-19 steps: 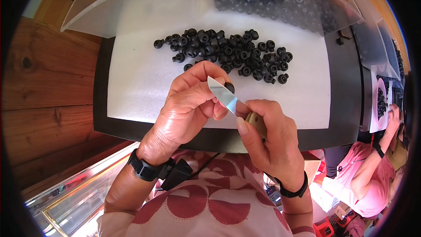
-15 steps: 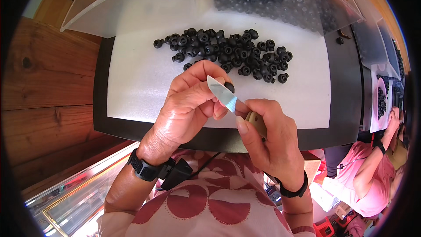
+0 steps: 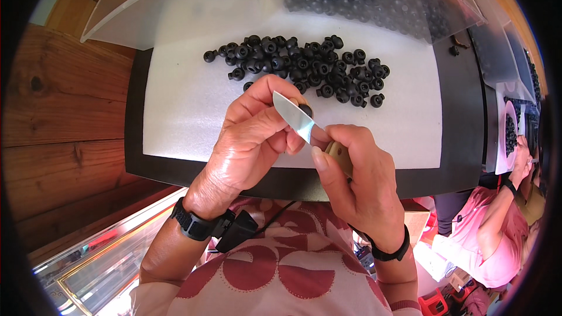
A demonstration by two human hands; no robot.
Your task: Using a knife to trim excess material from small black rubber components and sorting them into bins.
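From the head camera, the left hand point(image 3: 252, 140) pinches a small black bead point(image 3: 305, 109) at its fingertips above the desk point(image 3: 462, 140), while the right hand point(image 3: 357, 181) is closed around the tan handle of a small knife point(image 3: 294, 117). The bead looks light, hard and smooth, likely to slip, so a firm fingertip pinch on its sides suits it. The knife's long axis runs from the handle at lower right up to the tip at upper left, its blade touching the bead; a heap of like beads point(image 3: 304, 67) lies on white foam point(image 3: 193, 99) beyond.

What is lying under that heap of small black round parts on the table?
The heap of small black round plastic parts lies on a white foam sheet, which rests on a dark tray. The sheet covers most of the tray, so its middle cannot be seen.
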